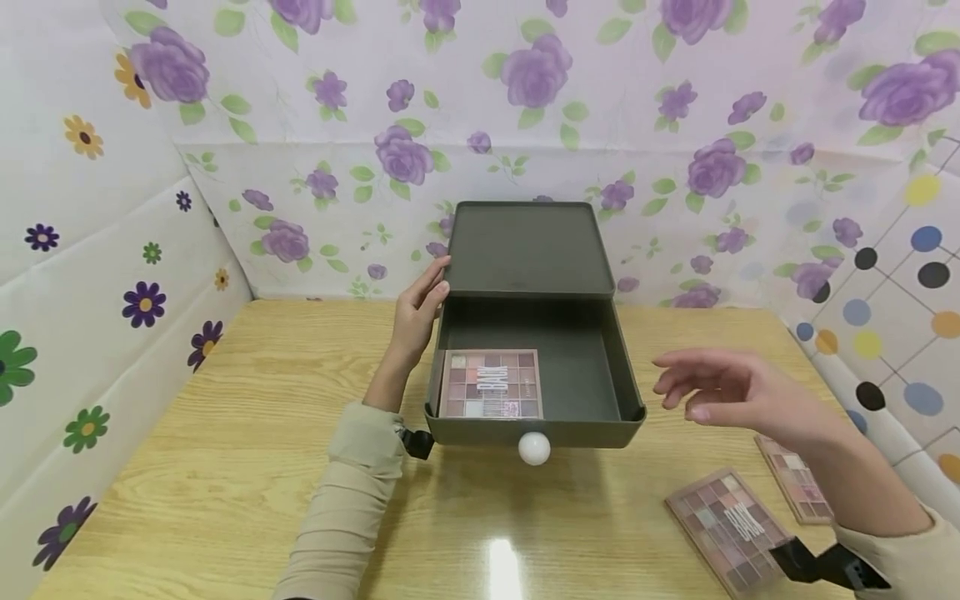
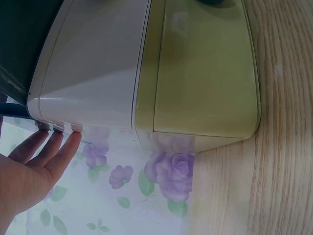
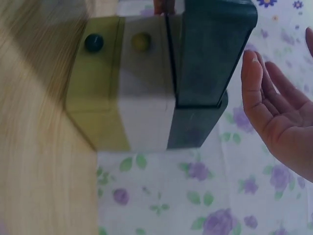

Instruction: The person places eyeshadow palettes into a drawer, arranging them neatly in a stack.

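A three-tier drawer cabinet stands on the table, with dark green, white [image 2: 93, 63] and yellow-green [image 3: 93, 90] tiers. Its dark green top drawer [image 1: 577, 375] is pulled out toward me. One eyeshadow palette [image 1: 491, 383] lies in that drawer's left half, front side up. My left hand [image 1: 416, 321] rests on the cabinet's left side near the top, its fingertips touching the casing and its fingers fairly straight. To the right of the drawer, my right hand [image 1: 738, 396] hovers in the air, fingers relaxed and slightly bent, with nothing in it.
Two more eyeshadow palettes lie on the table at the right: one palette [image 1: 723, 529] in front, another palette [image 1: 798, 483] partly behind my right forearm. A white round knob [image 1: 534, 448] sticks out from the drawer front. Flowered cloth [image 1: 337, 208] hangs behind the table.
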`<state>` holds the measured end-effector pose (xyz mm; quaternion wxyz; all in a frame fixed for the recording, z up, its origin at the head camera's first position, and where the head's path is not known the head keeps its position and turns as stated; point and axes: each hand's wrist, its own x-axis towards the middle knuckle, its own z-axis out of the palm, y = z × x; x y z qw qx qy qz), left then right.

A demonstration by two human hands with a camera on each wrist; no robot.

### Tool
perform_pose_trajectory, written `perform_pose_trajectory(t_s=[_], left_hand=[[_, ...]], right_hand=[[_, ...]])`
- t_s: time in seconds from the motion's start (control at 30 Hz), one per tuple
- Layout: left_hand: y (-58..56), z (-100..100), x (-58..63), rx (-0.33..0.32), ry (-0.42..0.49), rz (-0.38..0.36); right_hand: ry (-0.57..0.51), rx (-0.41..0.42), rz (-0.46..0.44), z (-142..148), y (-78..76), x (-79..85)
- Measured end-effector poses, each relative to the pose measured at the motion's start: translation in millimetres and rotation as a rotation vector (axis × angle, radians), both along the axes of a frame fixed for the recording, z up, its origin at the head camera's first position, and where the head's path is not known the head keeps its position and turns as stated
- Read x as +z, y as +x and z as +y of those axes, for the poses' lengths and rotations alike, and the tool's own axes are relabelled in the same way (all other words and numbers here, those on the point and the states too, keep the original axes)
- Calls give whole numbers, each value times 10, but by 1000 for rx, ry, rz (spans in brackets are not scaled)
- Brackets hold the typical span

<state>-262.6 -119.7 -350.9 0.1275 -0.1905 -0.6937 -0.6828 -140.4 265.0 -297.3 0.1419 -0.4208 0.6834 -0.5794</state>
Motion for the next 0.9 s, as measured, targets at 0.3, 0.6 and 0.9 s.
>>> perform_pose_trajectory(t_s=[0.3,0.6,0.9], left_hand=[[8,13,-15,-4,15,5],[-6,19,-19,12,6,46],[4,34,-32,-1,38,36]], right_hand=[[65,69,136,417,-31,-347],[249,13,189,736,39,-691],[311,-92,171,954,147,-1088]])
